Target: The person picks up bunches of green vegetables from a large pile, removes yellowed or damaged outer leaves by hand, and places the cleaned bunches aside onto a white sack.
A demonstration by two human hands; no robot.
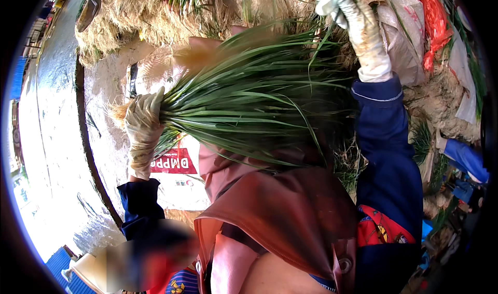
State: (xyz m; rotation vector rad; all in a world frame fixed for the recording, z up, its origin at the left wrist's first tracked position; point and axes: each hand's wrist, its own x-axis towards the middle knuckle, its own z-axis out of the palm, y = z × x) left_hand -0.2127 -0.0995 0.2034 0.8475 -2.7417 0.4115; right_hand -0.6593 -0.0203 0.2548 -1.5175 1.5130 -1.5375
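Observation:
My left hand, in a soiled pale glove, grips the root end of a large bunch of chive-like green plants. Tan roots stick out on the far side of that glove. The long, narrow leaves fan rightward across my lap, over a brown apron. Farther out and to the right, my right hand, gloved too, is raised above the leaf tips with its fingers curled. Whatever those fingers hold is too small to make out; a thin green strand runs close by them.
Piled rooted plants line the far side. A white printed sack lies beneath the bunch. Red plastic netting and pale sacking are at the far right. Another person's blue sleeve shows at the right edge.

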